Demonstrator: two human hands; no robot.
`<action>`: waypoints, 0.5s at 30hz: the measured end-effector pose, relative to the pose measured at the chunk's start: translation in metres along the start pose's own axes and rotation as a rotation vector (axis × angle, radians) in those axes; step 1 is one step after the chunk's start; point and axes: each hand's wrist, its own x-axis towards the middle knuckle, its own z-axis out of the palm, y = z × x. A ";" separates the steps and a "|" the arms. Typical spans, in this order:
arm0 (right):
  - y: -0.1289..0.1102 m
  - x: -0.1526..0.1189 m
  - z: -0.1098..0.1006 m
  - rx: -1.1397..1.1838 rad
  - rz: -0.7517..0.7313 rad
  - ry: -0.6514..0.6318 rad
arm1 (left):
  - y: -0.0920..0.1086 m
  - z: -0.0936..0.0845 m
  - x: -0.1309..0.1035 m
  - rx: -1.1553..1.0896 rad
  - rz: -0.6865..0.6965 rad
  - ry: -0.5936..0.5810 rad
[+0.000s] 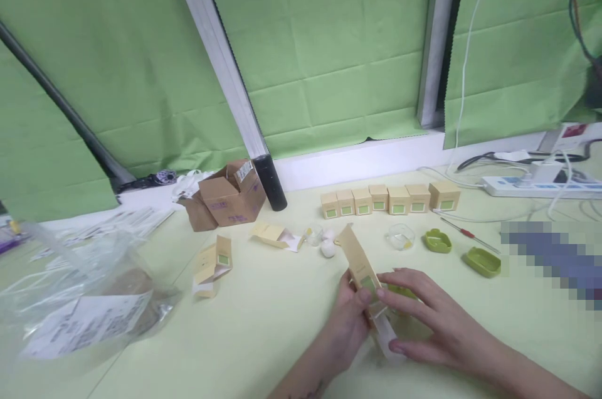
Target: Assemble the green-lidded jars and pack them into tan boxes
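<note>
A small yellowish carton [360, 258], partly flattened and with a green window, is tilted between my hands. My left hand [347, 324] grips its left side, thumb on the front. Against its right side and lower end, my right hand [430, 317] has its fingers and thumb on the carton. Behind the right fingers, a green item shows in part. Beyond the carton lie white round pieces [328, 247] and a clear cup [314, 235]. Another clear cup [400, 236] and two green dishes [437, 240] [483, 261] are to the right.
Several small closed boxes [362, 201] form a row at the back. Opened cartons [214, 264] [273, 234] lie left of centre. A brown cardboard box [230, 201], black cylinder [270, 182], plastic bag [94, 305], screwdriver [465, 233] and power strip [503, 187] are around them.
</note>
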 end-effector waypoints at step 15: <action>-0.019 0.018 0.005 -0.033 -0.066 0.054 | -0.010 -0.010 -0.005 -0.153 -0.217 -0.171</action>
